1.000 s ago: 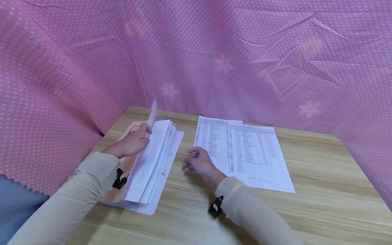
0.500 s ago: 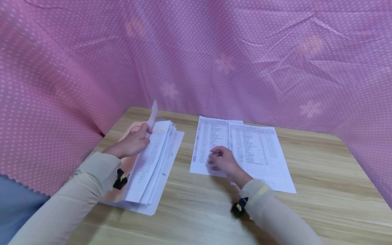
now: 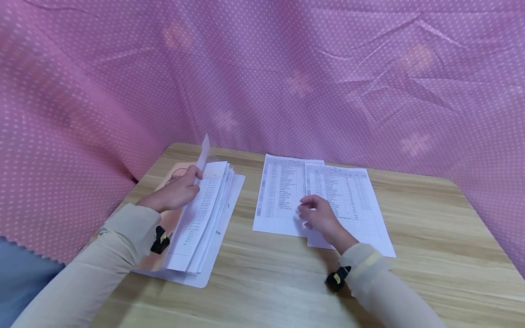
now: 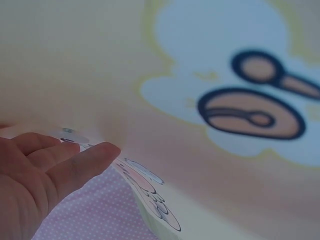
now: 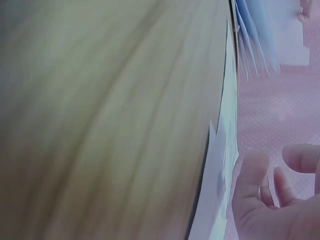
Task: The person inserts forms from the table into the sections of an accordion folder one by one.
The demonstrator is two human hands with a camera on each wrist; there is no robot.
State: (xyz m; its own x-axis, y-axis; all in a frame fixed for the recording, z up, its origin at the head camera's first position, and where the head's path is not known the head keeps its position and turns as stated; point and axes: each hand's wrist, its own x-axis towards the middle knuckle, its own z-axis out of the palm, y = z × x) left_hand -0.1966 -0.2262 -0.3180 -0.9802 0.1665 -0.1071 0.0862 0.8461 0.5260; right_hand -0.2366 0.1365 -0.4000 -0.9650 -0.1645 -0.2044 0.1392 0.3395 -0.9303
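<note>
Left hand point(image 3: 177, 191) on the stack point(image 3: 201, 214), which lies on a folder point(image 3: 223, 228) at the desk's point(image 3: 266, 282) left side. Its grip is clamped on one sheet point(image 3: 203, 152), thumb and fingers pinching it so the top edge stands up off the stack. Right hand point(image 3: 321, 216) rests on two printed pages point(image 3: 348, 200) lying side by side, overlapping, mid-desk; fingers loosely curled, nothing held. Pink dotted cloth point(image 3: 262, 73) behind.

Both arms wear long beige sleeves point(image 3: 123, 232), each wrist carrying a small black clip-on device point(image 3: 160, 240) with a yellow mark.
</note>
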